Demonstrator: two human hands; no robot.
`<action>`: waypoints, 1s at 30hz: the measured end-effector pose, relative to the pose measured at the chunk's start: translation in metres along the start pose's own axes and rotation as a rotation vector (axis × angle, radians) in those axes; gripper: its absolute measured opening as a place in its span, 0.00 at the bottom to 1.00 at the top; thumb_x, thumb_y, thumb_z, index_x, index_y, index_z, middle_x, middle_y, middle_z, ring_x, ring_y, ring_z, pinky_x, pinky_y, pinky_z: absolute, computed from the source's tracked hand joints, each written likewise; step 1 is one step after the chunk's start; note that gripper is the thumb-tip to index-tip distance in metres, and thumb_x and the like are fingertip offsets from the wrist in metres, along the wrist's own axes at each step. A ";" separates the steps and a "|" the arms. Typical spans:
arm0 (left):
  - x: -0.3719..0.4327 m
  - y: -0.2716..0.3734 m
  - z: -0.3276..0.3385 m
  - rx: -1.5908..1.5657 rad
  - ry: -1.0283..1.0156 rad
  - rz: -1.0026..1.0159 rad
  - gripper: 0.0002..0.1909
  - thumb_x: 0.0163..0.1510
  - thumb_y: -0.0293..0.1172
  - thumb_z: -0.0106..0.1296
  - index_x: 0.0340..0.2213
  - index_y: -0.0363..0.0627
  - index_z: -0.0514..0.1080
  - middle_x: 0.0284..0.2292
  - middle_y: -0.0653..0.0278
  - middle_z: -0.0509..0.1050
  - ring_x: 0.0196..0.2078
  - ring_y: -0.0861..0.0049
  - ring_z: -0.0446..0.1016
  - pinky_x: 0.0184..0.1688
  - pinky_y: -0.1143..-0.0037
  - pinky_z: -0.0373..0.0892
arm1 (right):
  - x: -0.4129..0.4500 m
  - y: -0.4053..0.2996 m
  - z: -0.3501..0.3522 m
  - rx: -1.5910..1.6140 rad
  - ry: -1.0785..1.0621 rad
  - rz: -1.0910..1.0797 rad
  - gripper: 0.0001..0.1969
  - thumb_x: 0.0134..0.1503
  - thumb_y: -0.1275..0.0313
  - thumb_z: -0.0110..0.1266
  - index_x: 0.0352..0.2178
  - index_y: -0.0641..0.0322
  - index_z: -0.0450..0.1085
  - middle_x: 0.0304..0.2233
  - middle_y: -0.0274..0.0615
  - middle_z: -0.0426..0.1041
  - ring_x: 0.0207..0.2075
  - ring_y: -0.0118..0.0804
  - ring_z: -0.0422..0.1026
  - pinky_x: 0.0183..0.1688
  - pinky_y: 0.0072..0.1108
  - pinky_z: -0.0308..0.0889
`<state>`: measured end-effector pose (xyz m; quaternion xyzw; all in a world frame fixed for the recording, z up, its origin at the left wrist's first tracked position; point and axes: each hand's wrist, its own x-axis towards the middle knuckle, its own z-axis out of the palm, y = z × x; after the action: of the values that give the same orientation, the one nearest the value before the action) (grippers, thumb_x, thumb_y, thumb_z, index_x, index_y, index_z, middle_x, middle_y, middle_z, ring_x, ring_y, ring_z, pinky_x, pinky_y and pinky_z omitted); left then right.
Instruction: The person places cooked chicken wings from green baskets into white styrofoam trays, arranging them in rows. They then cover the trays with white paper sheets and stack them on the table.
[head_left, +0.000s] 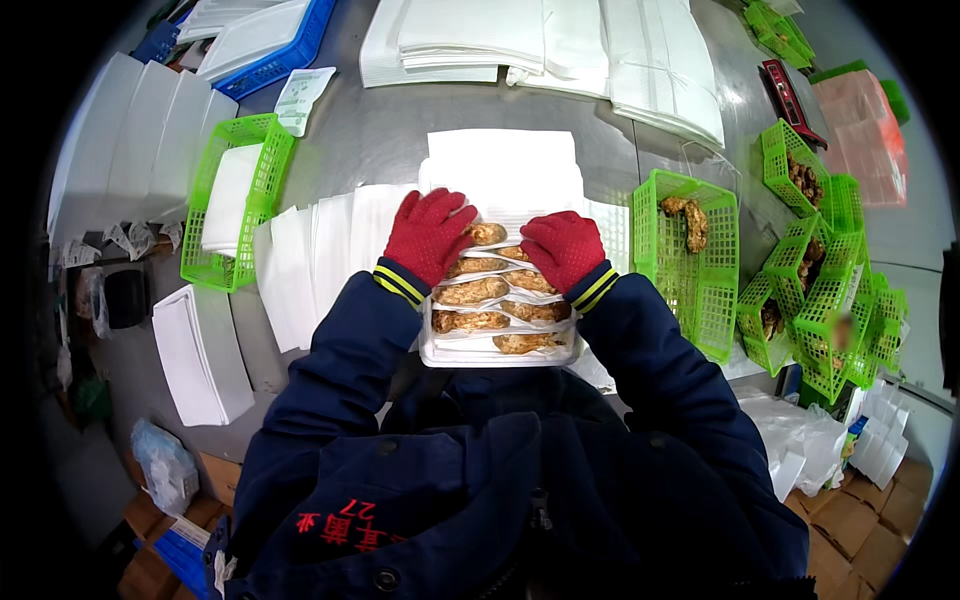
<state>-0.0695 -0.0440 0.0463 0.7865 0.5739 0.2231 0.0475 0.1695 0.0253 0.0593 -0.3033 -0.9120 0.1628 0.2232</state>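
Both my hands wear red knitted gloves. My left hand rests at the upper left of a white tray, its fingertips at the end of a brown mushroom. Across from it, my right hand lies over the tray's right side, fingers bent, close to another mushroom. Whether either hand grips anything is hidden. Several brown mushrooms lie in two columns below, with folds of white paper between them. A white sheet extends from the tray's far end.
Overlapping white sheets lie left of the tray. A green plastic basket with a few mushrooms stands at the right, smaller green baskets beyond it. Another green basket holds white sheets at the left. Stacked white sheets lie at the back beside a red scale.
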 end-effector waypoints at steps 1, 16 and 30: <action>-0.001 0.000 0.008 -0.066 -0.022 -0.016 0.22 0.45 0.28 0.55 0.44 0.50 0.69 0.46 0.62 0.69 0.52 0.65 0.65 0.57 0.56 0.53 | -0.002 0.001 0.001 -0.051 -0.048 -0.012 0.08 0.45 0.69 0.56 0.30 0.56 0.73 0.31 0.38 0.75 0.35 0.43 0.72 0.37 0.32 0.66; 0.002 0.016 0.007 0.024 -0.010 -0.155 0.25 0.44 0.28 0.56 0.47 0.50 0.68 0.48 0.57 0.68 0.53 0.60 0.64 0.54 0.57 0.56 | 0.009 0.035 0.010 -0.047 0.232 0.223 0.26 0.48 0.58 0.58 0.46 0.58 0.67 0.44 0.46 0.70 0.46 0.49 0.67 0.49 0.35 0.60; 0.002 -0.066 0.042 -0.404 0.206 -0.183 0.43 0.37 0.34 0.67 0.54 0.44 0.58 0.54 0.53 0.61 0.59 0.60 0.55 0.58 0.65 0.56 | -0.008 0.029 -0.039 0.808 -0.050 0.221 0.11 0.47 0.81 0.55 0.34 0.61 0.72 0.36 0.39 0.74 0.41 0.33 0.71 0.46 0.23 0.64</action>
<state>-0.1101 -0.0124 -0.0125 0.6791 0.5882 0.4071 0.1650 0.2091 0.0488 0.0770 -0.2833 -0.7418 0.5379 0.2831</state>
